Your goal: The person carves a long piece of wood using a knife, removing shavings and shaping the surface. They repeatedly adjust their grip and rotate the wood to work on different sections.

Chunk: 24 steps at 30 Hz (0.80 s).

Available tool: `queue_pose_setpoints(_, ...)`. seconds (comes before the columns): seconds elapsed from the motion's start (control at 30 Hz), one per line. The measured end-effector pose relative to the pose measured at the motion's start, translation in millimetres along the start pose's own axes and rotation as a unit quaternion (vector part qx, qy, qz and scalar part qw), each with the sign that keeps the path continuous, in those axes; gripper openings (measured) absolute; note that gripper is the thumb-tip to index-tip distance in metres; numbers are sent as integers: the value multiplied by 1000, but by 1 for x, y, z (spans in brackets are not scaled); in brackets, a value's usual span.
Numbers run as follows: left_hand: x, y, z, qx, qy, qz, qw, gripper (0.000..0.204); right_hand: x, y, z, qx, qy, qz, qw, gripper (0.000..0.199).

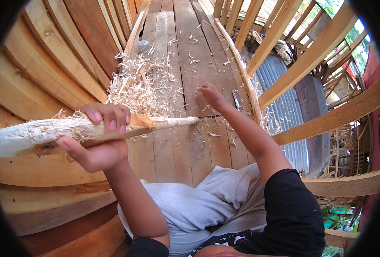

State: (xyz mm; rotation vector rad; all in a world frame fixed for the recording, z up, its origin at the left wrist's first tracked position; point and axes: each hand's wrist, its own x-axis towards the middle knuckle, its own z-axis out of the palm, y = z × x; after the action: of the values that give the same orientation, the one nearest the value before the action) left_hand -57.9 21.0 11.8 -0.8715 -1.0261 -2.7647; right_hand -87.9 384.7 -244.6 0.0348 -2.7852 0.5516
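Note:
A pale, peeled wooden pole (35, 137) comes in from the left edge and narrows to a point just left of centre. My left hand (102, 141) is wrapped round it, thumb below and fingers over the top. Torn fibres stand up along its upper side, and the wood is more orange just past my fingers. Apart from the pole, my right hand (213, 97) is over the plank floor with its fingers curled in. Whether anything is inside those fingers is hidden. A thin, blade-like grey piece (235, 99) lies right of that hand.
Curled wood shavings (138, 88) are heaped along the left side of the plank floor (194, 73). A small clear cup-like thing (144, 46) stands farther off. Curved timber ribs (48, 73) line the left; spaced ribs (258, 55) rise on the right, with corrugated metal sheets (280, 98) beyond.

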Motion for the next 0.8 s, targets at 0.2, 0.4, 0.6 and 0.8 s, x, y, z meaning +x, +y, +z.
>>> queue_pose_setpoints(0.2,1,-1,-3,-13,-15,-4,1000,69,-4,45,-12,-22,26,106,994,29)
queue_pose_setpoints(0.4,0,1,-5,-4,-9,-6,1000,69,-21,10,-10,44,-80,67,994,26)
queue_pose_setpoints(0.6,1,1,-5,10,-17,-8,1000,67,-47,-31,-17,20,-83,-27,996,27)
queue_pose_setpoints(0.8,1,1,0,21,1,-18,1000,64,-68,-33,-12,-38,-93,-64,993,29)
